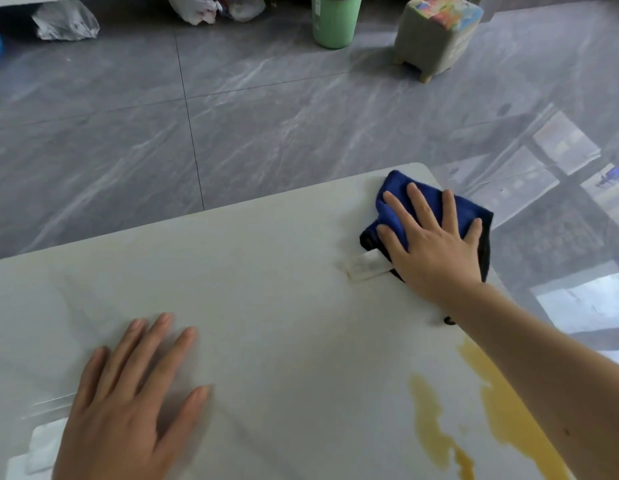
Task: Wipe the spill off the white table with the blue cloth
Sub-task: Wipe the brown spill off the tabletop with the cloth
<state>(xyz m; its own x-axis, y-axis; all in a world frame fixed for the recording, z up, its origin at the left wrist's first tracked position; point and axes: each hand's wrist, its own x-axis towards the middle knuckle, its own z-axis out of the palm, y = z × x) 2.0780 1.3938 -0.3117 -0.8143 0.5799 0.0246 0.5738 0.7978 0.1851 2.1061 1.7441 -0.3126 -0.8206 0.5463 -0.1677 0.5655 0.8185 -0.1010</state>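
Observation:
A folded blue cloth (398, 188) lies near the far right corner of the white table (249, 278). My right hand (436, 244) lies flat on top of it, fingers spread, palm pressing down. A yellow spill (436, 431) spreads over the near right part of the table, partly hidden under my right forearm. My left hand (128, 400) rests flat on the table at the near left, fingers apart, holding nothing.
A taped white patch (365, 266) sits on the table just left of the cloth; another (44, 445) lies by my left hand. Beyond the table is grey tiled floor with a green bin (334, 22), a small padded stool (436, 36) and plastic bags (65, 22).

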